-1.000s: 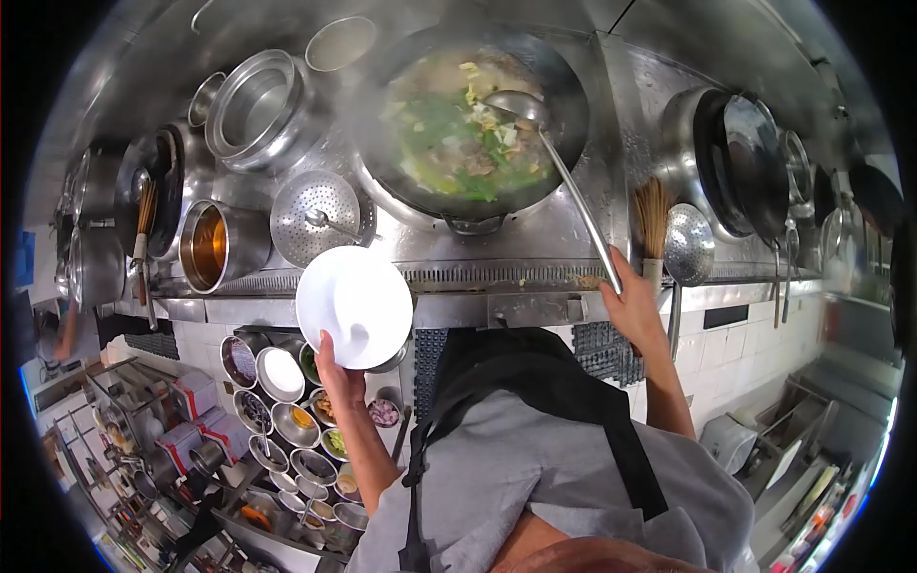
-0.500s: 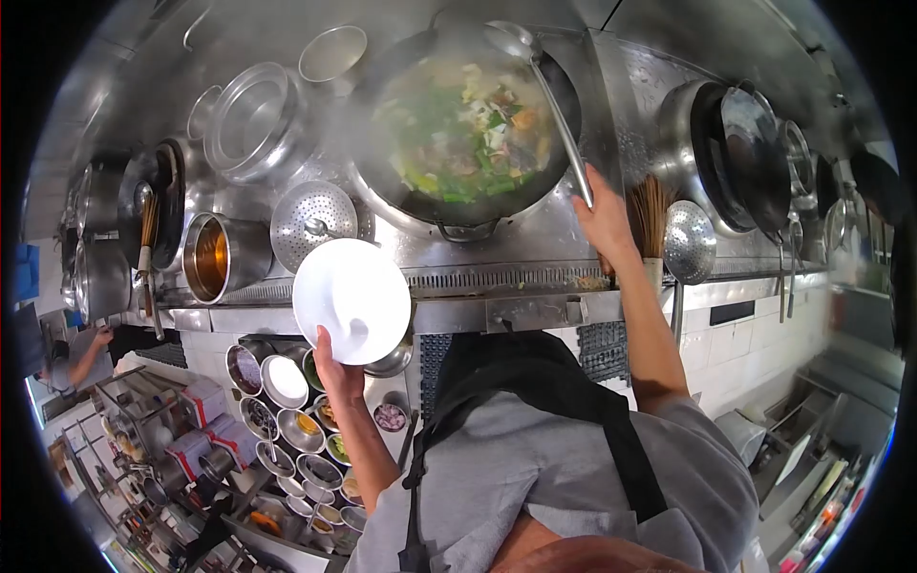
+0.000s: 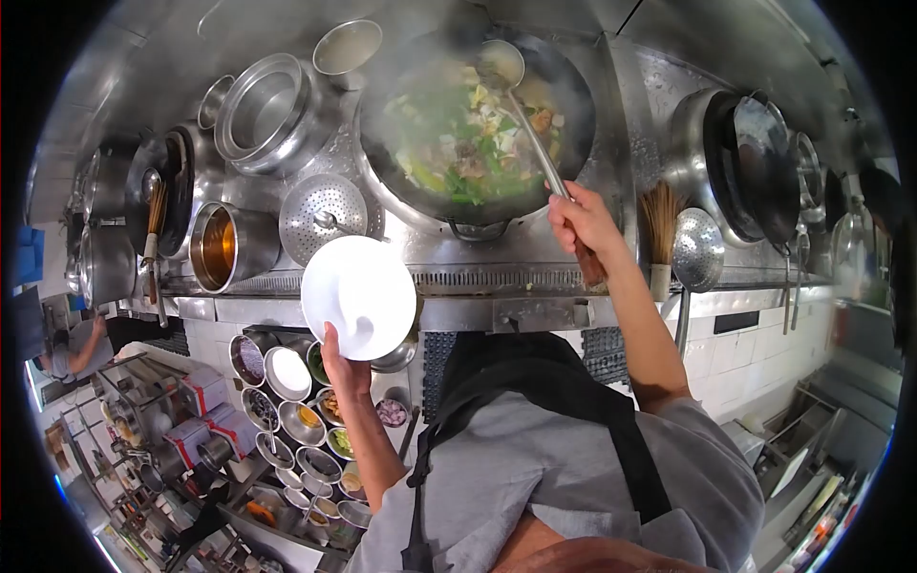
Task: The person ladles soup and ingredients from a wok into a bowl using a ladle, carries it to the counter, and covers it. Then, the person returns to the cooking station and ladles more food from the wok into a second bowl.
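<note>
My left hand (image 3: 345, 361) grips the lower edge of a white bowl (image 3: 359, 296), which is in front of the stove's edge. My right hand (image 3: 584, 225) is closed round the handle of a long metal ladle (image 3: 536, 143), its wooden end showing below my fingers. The ladle's head is over the far part of a large wok (image 3: 375, 158) and looks filled with something pale. Green pieces, pale chunks and broth (image 3: 458, 143) fill the steaming wok. Steam blurs its left side.
Left of the wok are a perforated strainer (image 3: 308, 205), a pot of orange liquid (image 3: 218, 246) and stacked metal pots (image 3: 263, 110). A bamboo brush (image 3: 660, 224) and a skimmer (image 3: 698, 250) stand right. Ingredient bowls (image 3: 287, 373) sit below left; another person (image 3: 81, 349) is at far left.
The ladle has gone from inside the wok to its far rim, then back a little over the food. My right hand moved with it and now holds it nearer its wooden end. The bowl barely moved.
</note>
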### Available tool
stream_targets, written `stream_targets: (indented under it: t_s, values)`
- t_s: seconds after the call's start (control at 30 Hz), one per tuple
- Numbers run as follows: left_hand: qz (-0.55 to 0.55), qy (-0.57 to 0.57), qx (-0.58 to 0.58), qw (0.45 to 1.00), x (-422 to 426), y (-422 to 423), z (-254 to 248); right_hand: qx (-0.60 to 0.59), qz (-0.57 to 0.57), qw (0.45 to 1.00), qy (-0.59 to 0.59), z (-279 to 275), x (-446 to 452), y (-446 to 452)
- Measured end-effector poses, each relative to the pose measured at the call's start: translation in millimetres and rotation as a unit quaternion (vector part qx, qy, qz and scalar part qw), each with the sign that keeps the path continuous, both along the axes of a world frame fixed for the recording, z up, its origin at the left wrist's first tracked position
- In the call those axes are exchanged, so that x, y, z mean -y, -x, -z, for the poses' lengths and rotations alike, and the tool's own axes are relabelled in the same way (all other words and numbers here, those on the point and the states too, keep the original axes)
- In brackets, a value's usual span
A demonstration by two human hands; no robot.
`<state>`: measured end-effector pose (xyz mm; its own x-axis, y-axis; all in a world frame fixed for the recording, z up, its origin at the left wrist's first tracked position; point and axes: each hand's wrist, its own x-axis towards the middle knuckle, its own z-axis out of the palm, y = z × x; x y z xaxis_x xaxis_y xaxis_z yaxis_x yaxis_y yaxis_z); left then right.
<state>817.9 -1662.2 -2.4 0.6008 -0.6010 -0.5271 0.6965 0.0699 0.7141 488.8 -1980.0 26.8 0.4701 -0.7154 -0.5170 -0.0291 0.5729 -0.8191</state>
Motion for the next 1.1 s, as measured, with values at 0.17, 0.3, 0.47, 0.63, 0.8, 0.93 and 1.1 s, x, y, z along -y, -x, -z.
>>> stream_targets:
  t_s: [0.17,0.3,0.47,0.63,0.8,0.93,1.1]
  values:
    - [0.008,0.003,-0.009,1.000,4.2,-0.5,0.2,0.192,0.021,0.970,-0.147,-1.6,10.6,2.4]
    - [0.002,0.000,0.004,1.000,5.7,0.2,0.7,0.202,0.001,0.970,-0.136,-4.2,10.4,3.4]
    - [-0.003,-0.010,-0.003,1.000,4.3,-1.4,-1.0,0.123,-0.023,0.989,-0.077,-4.6,17.2,13.9]
    - [-0.012,-0.018,-0.003,1.000,7.4,-2.5,-3.6,-0.249,-0.048,0.932,0.260,4.0,14.4,32.9]
    - [-0.020,-0.019,-0.012,1.000,5.5,-8.3,2.1,-0.307,-0.020,0.879,0.365,3.9,-6.5,65.9]
    - [-0.020,-0.001,-0.025,1.000,9.9,-9.1,5.9,-0.269,-0.041,0.952,0.138,-38.2,-34.7,67.6]
    - [-0.011,0.005,-0.015,1.000,18.0,-9.9,4.4,-0.086,-0.013,0.996,0.002,-47.6,-54.4,77.0]
